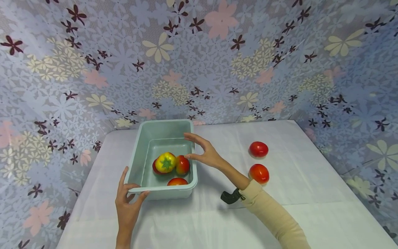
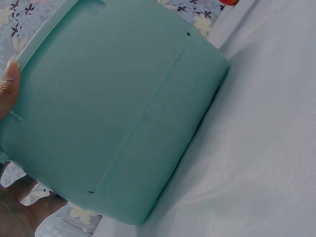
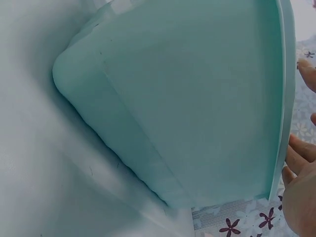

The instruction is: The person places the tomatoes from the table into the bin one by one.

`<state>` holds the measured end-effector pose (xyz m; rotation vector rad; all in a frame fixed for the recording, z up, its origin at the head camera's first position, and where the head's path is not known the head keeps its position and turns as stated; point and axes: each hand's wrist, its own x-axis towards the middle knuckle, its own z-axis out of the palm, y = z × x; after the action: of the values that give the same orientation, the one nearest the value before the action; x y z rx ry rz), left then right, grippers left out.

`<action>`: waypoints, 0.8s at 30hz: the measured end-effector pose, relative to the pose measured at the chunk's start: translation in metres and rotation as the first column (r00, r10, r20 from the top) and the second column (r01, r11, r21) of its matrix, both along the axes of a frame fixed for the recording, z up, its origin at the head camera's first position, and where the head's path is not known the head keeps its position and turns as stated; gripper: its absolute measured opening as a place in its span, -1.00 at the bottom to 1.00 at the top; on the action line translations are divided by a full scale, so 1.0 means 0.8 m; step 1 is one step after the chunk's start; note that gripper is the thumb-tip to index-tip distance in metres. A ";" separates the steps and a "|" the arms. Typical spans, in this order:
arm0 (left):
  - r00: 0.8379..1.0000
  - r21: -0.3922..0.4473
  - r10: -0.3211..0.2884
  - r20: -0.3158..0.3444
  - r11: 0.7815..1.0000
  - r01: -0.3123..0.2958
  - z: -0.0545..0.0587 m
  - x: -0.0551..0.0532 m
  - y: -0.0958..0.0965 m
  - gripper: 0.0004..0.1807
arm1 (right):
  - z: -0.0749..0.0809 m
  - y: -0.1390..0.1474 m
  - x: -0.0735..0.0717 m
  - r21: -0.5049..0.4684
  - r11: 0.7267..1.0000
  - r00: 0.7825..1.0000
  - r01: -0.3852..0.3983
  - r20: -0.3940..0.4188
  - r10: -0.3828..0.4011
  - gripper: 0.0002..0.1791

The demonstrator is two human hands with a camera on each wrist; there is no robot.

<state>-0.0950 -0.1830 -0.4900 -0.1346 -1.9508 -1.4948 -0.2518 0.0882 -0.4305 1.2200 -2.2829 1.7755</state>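
Observation:
A pale green plastic tub (image 1: 161, 193) sits on the left part of the table. My left hand (image 1: 128, 204) holds its near left corner, with the thumb at the front rim and fingers along the left side. Over the right rim reaches my right hand (image 1: 205, 152), fingers spread and nothing between them. Its thumb tip is close to a red-and-yellowish fruit (image 1: 182, 165) in the tub. Beside that, a yellow tomato-shaped fruit (image 1: 164, 162) with a green star-shaped top partly covers a red one (image 1: 155, 167). An orange-red fruit (image 1: 177, 181) is half hidden behind the front rim.
Two shiny red tomato-like fruits, a far one (image 1: 258, 149) and a near one (image 1: 259, 173), lie on the white-covered table (image 1: 298, 186) right of the tub. Flowered cloth (image 1: 211, 69) rises behind the table's back edge. A dark strap piece (image 1: 230, 197) sticks out from my right wrist.

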 end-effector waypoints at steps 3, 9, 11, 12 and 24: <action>1.000 -0.005 0.013 0.009 1.000 -0.013 0.001 0.000 0.000 -0.63 | 0.001 0.004 0.002 0.001 1.000 1.000 0.014 -0.015 -0.014 -0.23; 0.997 -0.003 0.040 0.068 0.999 -0.039 0.006 0.001 0.002 -0.65 | 0.026 0.019 0.024 0.009 0.999 0.998 0.053 -0.033 -0.052 -0.25; 0.995 -0.006 0.050 0.083 0.999 -0.049 0.007 0.001 0.002 -0.65 | 0.026 0.026 0.026 0.007 0.998 0.997 0.064 -0.031 -0.064 -0.25; 0.995 -0.009 0.053 0.084 0.999 -0.053 0.007 0.001 0.002 -0.65 | 0.026 0.029 0.027 0.005 0.997 0.997 0.071 -0.032 -0.071 -0.25; 0.998 -0.009 0.039 0.054 0.999 -0.038 0.001 0.000 0.001 -0.62 | 0.016 0.089 0.032 -0.063 0.993 0.995 0.105 0.002 -0.105 -0.29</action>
<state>-0.0950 -0.1826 -0.4888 -0.0607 -1.9912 -1.4796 -0.2263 0.1591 -0.4180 1.0705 -2.2270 1.7953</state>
